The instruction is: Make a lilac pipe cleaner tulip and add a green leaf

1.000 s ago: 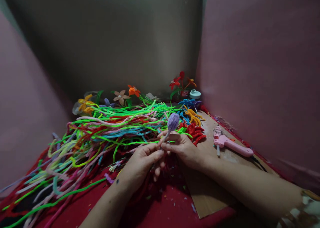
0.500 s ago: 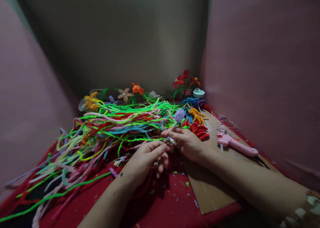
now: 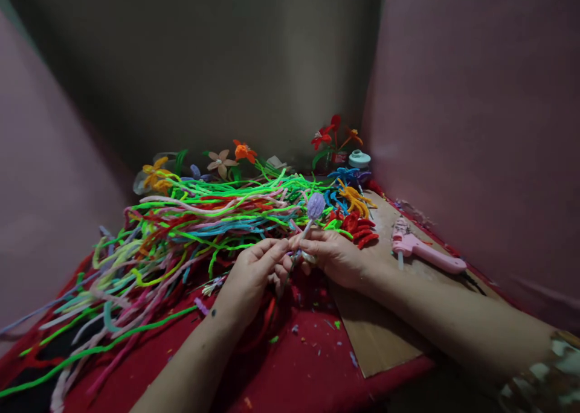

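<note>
A lavender pipe-cleaner petal [image 3: 316, 206], a rounded loop on a short twisted stem, stands upright above my fingers. My right hand [image 3: 333, 253] is closed in a pinch on its stem. Beside it, my left hand [image 3: 263, 268] is also pinched shut, thumb against forefinger, close to the stem's lower end. What lies between those left fingertips is too small to make out. Something pale and glossy [image 3: 309, 257] shows under my right fingers, partly hidden. A big heap of coloured pipe cleaners [image 3: 217, 211] spreads just beyond my hands.
A pink glue gun [image 3: 421, 251] lies on a cardboard sheet [image 3: 380, 334] at right. Red petals [image 3: 360, 229] and orange petals [image 3: 356, 200] rest at the board's far end. Finished flowers [image 3: 244, 152] line the back wall. Scraps dot the red cloth [image 3: 312, 364].
My left hand has moved up to meet my right hand at the stem. The petal remains in my right hand. The view has shifted slightly.
</note>
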The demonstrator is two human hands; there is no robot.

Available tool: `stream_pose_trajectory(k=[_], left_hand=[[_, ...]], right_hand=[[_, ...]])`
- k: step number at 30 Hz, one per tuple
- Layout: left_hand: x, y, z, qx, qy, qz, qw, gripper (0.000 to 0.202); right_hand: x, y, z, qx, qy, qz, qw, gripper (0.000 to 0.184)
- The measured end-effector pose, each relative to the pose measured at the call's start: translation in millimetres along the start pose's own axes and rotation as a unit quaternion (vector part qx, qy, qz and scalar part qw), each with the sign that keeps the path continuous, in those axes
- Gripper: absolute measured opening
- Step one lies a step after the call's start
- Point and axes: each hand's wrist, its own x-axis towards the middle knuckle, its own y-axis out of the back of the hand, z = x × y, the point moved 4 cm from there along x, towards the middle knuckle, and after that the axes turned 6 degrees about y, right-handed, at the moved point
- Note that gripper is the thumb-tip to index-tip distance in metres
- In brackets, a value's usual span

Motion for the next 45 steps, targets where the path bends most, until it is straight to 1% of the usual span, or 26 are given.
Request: stream_pose_trajectory(k=[2,5,8,10,13,15,18,20,22,25,29,35,40,42,44,45], left_hand=[[-2,1.8,6,0.025,-0.026,0.043,0.998,0.034],[-5,4.9,13,0.063,-0.066,0.094,0.991,0.038],[-7,7.0,15,0.126,-0.091,0.146,0.977,0.034],[-11,6.4,16,0.161,-0.128,0.177,0.962,0.033],[-16,2.9,17,0.205,-0.172,0.187,0.945,0.031],[-17,2.1,16,0.233,-0.174,0.186,0.939,0.03],[-16,4.7,15,0.263,-0.195,0.209,0.921,0.019],[-16,5.7,14,0.282,-0.222,0.221,0.907,0.022],[-18,4.6,15,0.308,-0.244,0.22,0.893,0.025],[-24,3.0,18,0.333,-0.254,0.221,0.881,0.022],[-29,3.7,22,0.32,-0.24,0.224,0.889,0.017],[-28,4.1,21,0.297,-0.202,0.2,0.912,0.011],[-24,7.4,21,0.289,-0.161,0.218,0.918,0.011],[-21,5.4,19,0.278,-0.155,0.21,0.925,0.009],[-18,0.5,16,0.272,-0.155,0.184,0.932,0.023],[-18,-2.3,14,0.283,-0.157,0.175,0.93,0.029]], right_hand=[[1,0,0,-0.006,0.003,-0.001,1.0,0.022],[1,0,1,-0.018,-0.002,-0.001,1.0,0.023],[1,1,4,-0.021,-0.01,-0.008,1.0,0.022],[1,2,5,-0.018,-0.013,-0.011,1.0,0.021],[2,4,7,-0.018,-0.015,-0.017,1.0,0.02],[3,4,8,-0.018,-0.017,-0.023,0.999,0.02],[3,3,8,-0.018,-0.016,-0.029,0.999,0.02],[3,2,8,-0.019,-0.014,-0.031,0.999,0.02],[3,2,8,-0.018,-0.014,-0.031,0.999,0.019],[3,1,8,-0.018,-0.011,-0.03,0.999,0.019],[3,0,8,-0.029,-0.012,-0.036,0.999,0.022],[1,-3,6,-0.038,-0.009,-0.035,0.999,0.023],[0,-3,6,-0.034,-0.003,-0.038,0.999,0.022],[1,-1,7,-0.025,0.005,-0.03,0.999,0.022],[1,1,7,-0.016,0.015,-0.011,1.0,0.021],[2,2,7,-0.014,0.018,0.0,1.0,0.02]])
